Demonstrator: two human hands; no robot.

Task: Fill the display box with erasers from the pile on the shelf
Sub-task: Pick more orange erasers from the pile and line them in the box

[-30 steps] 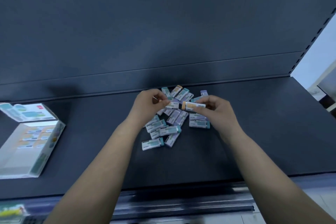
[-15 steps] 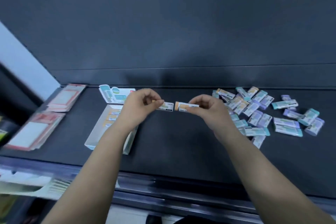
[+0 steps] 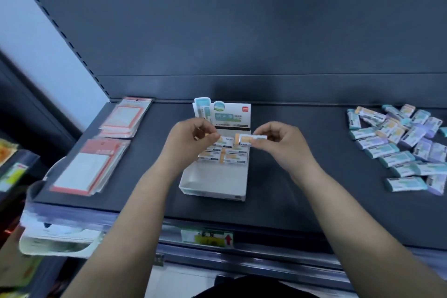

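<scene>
Both your hands have swung left off the pile since a second ago and now hang over the display box [image 3: 219,191], each with an eraser carried along.

Near to far. At the shelf's [image 3: 302,201] front edge a price label [image 3: 206,237] sits in the rail, just below the box. The box stands at the middle of the shelf, close to the front edge; its near half shows bare white floor, its far half holds rows of packed erasers [image 3: 232,156] with orange ends.

Your left hand [image 3: 187,143] is above the box's left wall, fingers curled, thumb and forefinger pinching a white-sleeved eraser [image 3: 225,141] by its left end. Your right hand [image 3: 281,143] is above the right wall, fingers curled, thumb and fingertips pinching an orange-tipped eraser [image 3: 249,139] by its right end, the orange tip pointing left. The two erasers lie nearly end to end over the filled rows, close but whether touching you cannot tell.

Behind the hands the box's printed header card [image 3: 229,113] stands upright toward the shelf's back edge.

At the right end of the shelf, well apart from the box, lies the loose pile of erasers [image 3: 401,145], teal and purple ends mixed. At the left end lie two stacks of red-bordered packets [image 3: 96,152], one nearer the front, one toward the back corner.
</scene>
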